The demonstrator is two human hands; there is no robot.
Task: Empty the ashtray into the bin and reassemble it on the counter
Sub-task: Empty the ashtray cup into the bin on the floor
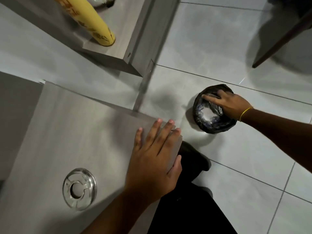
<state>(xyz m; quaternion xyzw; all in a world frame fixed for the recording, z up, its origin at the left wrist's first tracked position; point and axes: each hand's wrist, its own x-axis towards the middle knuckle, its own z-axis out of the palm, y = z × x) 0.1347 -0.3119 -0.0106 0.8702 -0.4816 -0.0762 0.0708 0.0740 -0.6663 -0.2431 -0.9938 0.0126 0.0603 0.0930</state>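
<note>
The clear glass ashtray top (79, 189), a ring with a round hole in its middle, lies flat on the grey counter (67, 132) near its front edge. My left hand (155, 157) rests flat on the counter's right corner, fingers spread, holding nothing. On the floor to the right stands a small bin (214, 115) lined with a black bag, with whitish rubbish inside. My right hand (226, 105) reaches down into the bin's mouth. Its fingers curl over a clear glass piece, seemingly the ashtray bowl (208, 97), mostly hidden under the hand.
A tall yellow spray can (99, 26) stands on a lower grey shelf at the top left. A metal post (143, 85) runs down beside the counter. Dark furniture (283, 39) sits at the top right on the pale tiled floor. My black-clad leg (185, 200) is below the counter corner.
</note>
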